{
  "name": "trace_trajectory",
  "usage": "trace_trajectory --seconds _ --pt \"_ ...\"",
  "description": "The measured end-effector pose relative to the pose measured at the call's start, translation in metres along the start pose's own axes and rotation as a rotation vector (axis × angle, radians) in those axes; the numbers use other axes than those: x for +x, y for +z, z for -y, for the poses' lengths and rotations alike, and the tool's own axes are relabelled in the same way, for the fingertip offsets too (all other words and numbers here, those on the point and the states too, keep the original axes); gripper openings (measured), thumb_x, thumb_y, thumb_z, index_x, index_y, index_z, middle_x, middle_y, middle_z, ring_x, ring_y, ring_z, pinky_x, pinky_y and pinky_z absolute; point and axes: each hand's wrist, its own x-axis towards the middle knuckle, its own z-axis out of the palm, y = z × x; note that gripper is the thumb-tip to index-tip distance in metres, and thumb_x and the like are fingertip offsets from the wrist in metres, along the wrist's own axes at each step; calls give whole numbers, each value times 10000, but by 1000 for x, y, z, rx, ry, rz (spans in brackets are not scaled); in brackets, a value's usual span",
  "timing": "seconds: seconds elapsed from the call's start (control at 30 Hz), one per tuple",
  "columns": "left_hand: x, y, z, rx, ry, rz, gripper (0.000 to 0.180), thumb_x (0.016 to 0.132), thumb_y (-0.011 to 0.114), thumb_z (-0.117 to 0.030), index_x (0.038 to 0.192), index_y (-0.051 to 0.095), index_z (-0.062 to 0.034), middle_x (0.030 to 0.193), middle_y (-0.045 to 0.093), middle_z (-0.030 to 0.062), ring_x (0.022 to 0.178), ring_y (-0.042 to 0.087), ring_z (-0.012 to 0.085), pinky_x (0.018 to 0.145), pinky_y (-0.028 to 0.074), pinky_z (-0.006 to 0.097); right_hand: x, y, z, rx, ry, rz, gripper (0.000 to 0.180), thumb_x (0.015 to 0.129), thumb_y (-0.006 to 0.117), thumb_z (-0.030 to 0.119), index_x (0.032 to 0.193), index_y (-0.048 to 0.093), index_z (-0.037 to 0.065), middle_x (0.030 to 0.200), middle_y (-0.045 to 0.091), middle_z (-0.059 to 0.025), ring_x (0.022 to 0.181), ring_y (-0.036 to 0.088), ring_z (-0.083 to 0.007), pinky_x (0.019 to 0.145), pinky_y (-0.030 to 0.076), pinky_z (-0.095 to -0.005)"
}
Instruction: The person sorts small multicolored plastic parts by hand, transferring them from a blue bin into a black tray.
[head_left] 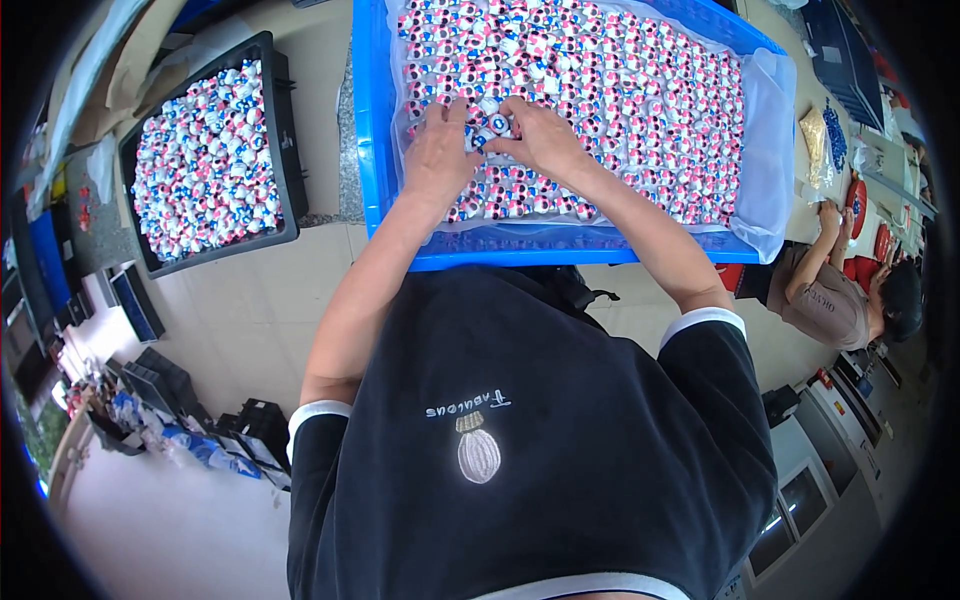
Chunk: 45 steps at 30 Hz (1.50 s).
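A blue plastic crate [372, 150] in front of me is lined with clear plastic and packed with several small round pieces [640, 100] coloured white, pink and blue. My left hand [438, 150] lies palm down on the pieces near the crate's front, fingers spread a little. Beside it, my right hand [535, 135] pinches one small white and blue piece [498, 123] at its fingertips. Both hands nearly touch each other over the middle of the crate.
A black tray [285, 150] filled with the same kind of pieces sits to the left. Dark boxes and small items lie on the floor at lower left. Another person [850, 290] works at a bench on the right, beside machines.
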Motion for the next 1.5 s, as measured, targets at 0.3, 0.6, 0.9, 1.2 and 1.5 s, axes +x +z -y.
trace_trajectory --seconds 0.3,0.6,0.9,1.2,1.5 --pt "7 9 11 30 35 59 580 645 746 -34 1171 502 -30 1152 468 187 1027 542 370 874 478 414 6 -3 -18 243 50 107 319 802 655 305 1004 618 61 696 584 -56 650 574 -182 636 447 -330" --pt "2 2 7 -25 -86 66 568 625 756 -36 1122 481 -9 1176 464 214 1018 553 393 843 489 429 -25 -27 -25 180 -12 278 310 783 661 259 1019 614 64 787 598 -77 752 596 -210 708 463 -326" --pt "1 2 13 34 -127 24 442 627 780 -138 975 529 -32 938 618 142 905 606 323 773 479 408 -63 -11 -11 -40 -291 243 270 765 660 185 996 605 56 961 624 -127 857 609 -319 786 486 -430" --pt "-6 -1 14 39 -110 47 394 635 776 -134 932 543 -23 937 625 132 890 607 326 751 475 417 -10 3 5 -327 -216 -54 405 787 644 389 1015 565 64 898 597 -99 796 627 -273 599 520 -373" --pt "-15 -4 24 35 -98 34 351 656 768 -180 904 573 -25 908 630 154 865 612 330 743 476 415 -8 -3 -6 -158 -343 102 318 841 603 298 1042 548 58 840 615 -115 754 622 -303 616 506 -413"
